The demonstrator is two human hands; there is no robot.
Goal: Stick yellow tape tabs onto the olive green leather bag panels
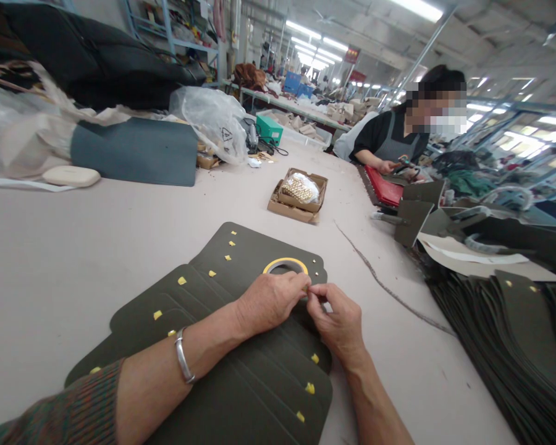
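My left hand point(271, 301) grips a roll of yellow tape point(285, 262) above a dark olive panel point(259, 364). Against its fingertips, my right hand point(337, 316) pinches at the edge of the roll; the bit between those fingers is too small to make out, though the tape's end would lie there. Small yellow tape pieces point(181, 280) dot the panel along both sides. Two small shiny studs point(315, 267) show near the panel's upper right corner. The panels overlap in layers, with their lower part under my left forearm.
An open cardboard box point(315, 213) with gold-coloured studs in a plastic bag stands ahead. At right lies a stack of dark olive panels point(482, 346). A cord point(375, 275) crosses the table. A co-worker point(393, 139) handles a red piece beyond. Back left are a grey-blue sheet point(134, 151) and plastic bags.
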